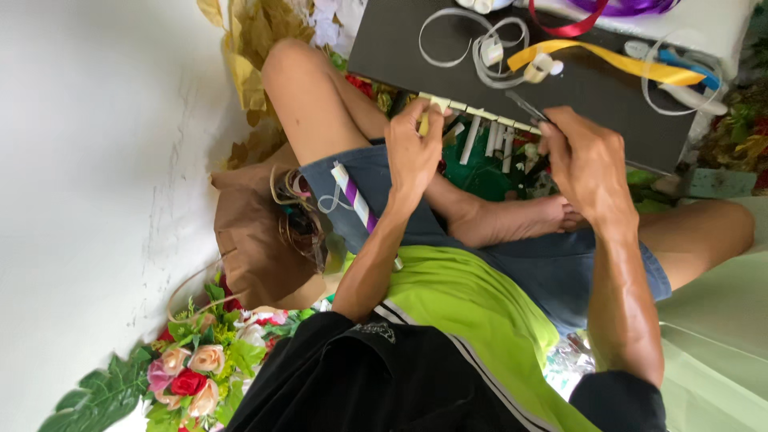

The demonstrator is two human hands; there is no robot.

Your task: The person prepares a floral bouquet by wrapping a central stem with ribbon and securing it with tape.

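The left hand (pixel 412 152) is seen closed in a pinch on a small pale strip (pixel 423 122) at the near edge of a dark board (pixel 592 96). The right hand (pixel 588 164) is curled shut around a slim grey tool (pixel 524 106), the tip of which is pointed toward the same edge; whether the tool is a pair of scissors or tweezers cannot be told. A row of short white strips (pixel 488 136) is noted hanging along the board's near edge, between the two hands. On the board, white ribbon loops (pixel 480 44), a yellow ribbon (pixel 608 58) and a red ribbon (pixel 568 28) are laid. A white and purple striped stick (pixel 356 200) is rested on the person's lap, just beside the left forearm. A brown paper bag (pixel 252 240) is placed by the left knee, and a bunch of artificial flowers (pixel 196 368) lies nearer the camera, beside the white wall (pixel 88 176).
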